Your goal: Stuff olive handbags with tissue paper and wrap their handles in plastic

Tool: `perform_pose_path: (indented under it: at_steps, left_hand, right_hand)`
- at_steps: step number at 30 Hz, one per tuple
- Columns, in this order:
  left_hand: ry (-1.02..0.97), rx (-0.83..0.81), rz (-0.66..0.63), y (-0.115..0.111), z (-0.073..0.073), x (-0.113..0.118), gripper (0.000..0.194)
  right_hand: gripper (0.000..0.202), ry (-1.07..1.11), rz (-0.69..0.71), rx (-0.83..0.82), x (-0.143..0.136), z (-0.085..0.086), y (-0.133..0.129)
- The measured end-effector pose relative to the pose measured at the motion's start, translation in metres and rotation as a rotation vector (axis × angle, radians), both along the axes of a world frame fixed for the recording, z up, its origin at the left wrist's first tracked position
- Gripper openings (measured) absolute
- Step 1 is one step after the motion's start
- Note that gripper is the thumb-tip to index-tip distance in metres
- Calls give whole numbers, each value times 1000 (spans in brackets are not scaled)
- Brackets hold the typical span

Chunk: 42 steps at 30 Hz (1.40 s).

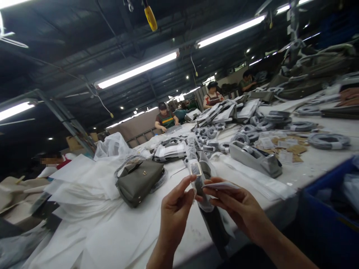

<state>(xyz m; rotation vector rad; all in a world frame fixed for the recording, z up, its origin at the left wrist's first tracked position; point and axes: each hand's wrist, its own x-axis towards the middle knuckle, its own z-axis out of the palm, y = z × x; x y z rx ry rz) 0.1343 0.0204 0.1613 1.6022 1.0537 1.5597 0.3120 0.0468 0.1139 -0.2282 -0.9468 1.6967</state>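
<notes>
The left hand pinches what looks like a thin white cord between thumb and forefinger, while the right hand grips a pale flat card by its edge. Held so close together, the two grips seem to keep both small pieces steady and in sight. Just behind the fingers is a strap with a gold-coloured buckle, apparently sheathed in clear film, perhaps to guard it from scratches. Beneath, a dark item reaches the near edge of the table; its shape is hard to tell.

To the left, a dark handbag rests on the table near fanned white sheets, probably spread for easy picking up. To the right stands a grey tape dispenser, near coiled straps. Beyond the table's edge, a blue bin holds pale, plastic-looking material.
</notes>
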Motion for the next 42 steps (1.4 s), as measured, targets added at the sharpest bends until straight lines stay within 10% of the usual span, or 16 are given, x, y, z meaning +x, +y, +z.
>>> perform_pose_path:
  at_steps: [16, 30, 42]
  left_hand:
    - [-90, -39, -30, -2, 11, 35, 44]
    - [-240, 14, 149, 0, 11, 56, 51]
    - [352, 474, 336, 2, 21, 50, 41]
  right_hand:
    - [18, -683, -709, 559, 25, 42, -2]
    - [32, -785, -641, 692, 29, 50, 4]
    - [33, -834, -631, 712, 34, 50, 1]
